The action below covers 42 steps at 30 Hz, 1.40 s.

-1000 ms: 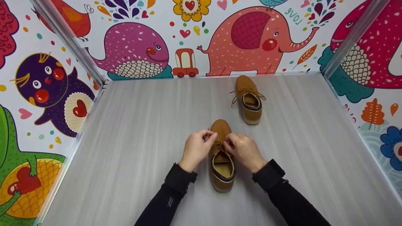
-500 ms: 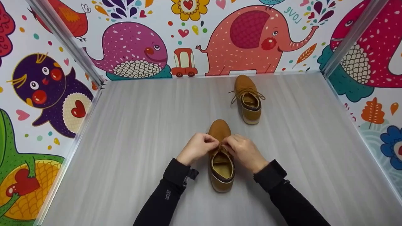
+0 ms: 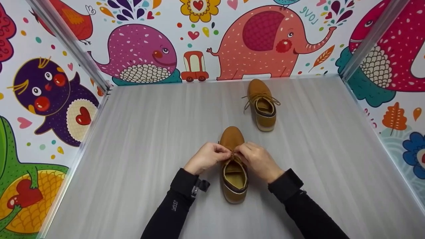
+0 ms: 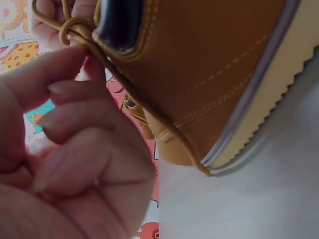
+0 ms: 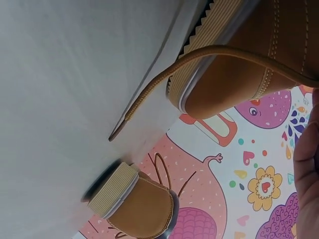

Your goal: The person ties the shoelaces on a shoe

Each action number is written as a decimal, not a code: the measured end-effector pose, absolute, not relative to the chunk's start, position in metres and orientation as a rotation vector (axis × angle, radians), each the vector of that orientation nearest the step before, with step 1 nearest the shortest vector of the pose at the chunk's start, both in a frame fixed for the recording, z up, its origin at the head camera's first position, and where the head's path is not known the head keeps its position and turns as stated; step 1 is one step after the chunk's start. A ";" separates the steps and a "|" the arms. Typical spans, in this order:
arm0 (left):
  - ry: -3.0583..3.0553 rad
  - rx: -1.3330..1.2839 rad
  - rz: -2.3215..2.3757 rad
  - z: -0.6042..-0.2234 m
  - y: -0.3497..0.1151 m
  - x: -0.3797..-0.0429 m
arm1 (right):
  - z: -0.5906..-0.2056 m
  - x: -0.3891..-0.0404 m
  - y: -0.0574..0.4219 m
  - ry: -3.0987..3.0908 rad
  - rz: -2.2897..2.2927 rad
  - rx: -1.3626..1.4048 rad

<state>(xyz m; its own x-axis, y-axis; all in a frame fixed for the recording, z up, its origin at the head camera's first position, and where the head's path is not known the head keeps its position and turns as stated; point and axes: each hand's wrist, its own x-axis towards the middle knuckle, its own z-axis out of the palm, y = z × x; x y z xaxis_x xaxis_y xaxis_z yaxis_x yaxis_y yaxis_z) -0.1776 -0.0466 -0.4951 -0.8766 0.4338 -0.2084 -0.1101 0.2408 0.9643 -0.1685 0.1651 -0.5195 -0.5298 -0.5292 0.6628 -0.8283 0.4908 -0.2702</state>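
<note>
A tan lace-up shoe [image 3: 232, 135] stands on the floor between both hands, toe pointing away. My left hand [image 3: 206, 156] pinches its shoelace [image 4: 149, 106] at the throat with thumb and forefinger, the other fingers curled. A loop and crossing of lace show above those fingertips in the left wrist view, and one lace end hangs down the shoe's side. My right hand [image 3: 261, 162] pinches the lace from the other side, fingertips close to the left ones. At the right wrist view's edge only part of that hand shows; a lace end with its tip hangs free there.
A matching tan shoe [image 3: 266, 119], its lace tied in a bow, stands farther off near the back wall. Cartoon-printed panels [image 3: 202, 33] enclose the grey floor [image 3: 149, 132] at the back and sides, with metal posts [image 3: 78, 49] at the corners.
The left hand has come down and slightly right, bringing its fingertips from above the lace to the knot area beside the right fingertips. The right hand barely moves; both shoes stay put.
</note>
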 end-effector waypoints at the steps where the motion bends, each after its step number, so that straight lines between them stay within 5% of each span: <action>1: 2.084 0.292 1.688 -0.496 -0.047 -0.177 | -0.519 -0.169 0.165 -2.243 0.802 1.122; 16: 2.148 0.220 1.748 -0.491 -0.049 -0.166 | -0.508 -0.134 0.169 -2.366 1.278 0.785; 42: 2.193 0.071 1.747 -0.508 -0.075 -0.159 | -0.518 -0.141 0.186 -2.641 1.677 0.202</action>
<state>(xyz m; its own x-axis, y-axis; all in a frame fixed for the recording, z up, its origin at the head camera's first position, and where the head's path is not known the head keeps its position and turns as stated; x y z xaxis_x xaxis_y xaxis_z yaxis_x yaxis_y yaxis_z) -0.1594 -0.0747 -0.5079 -0.9424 0.2449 -0.2280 -0.1675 0.2447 0.9550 -0.1415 0.1860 -0.5178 -0.9917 -0.1049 0.0742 -0.1118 0.4193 -0.9010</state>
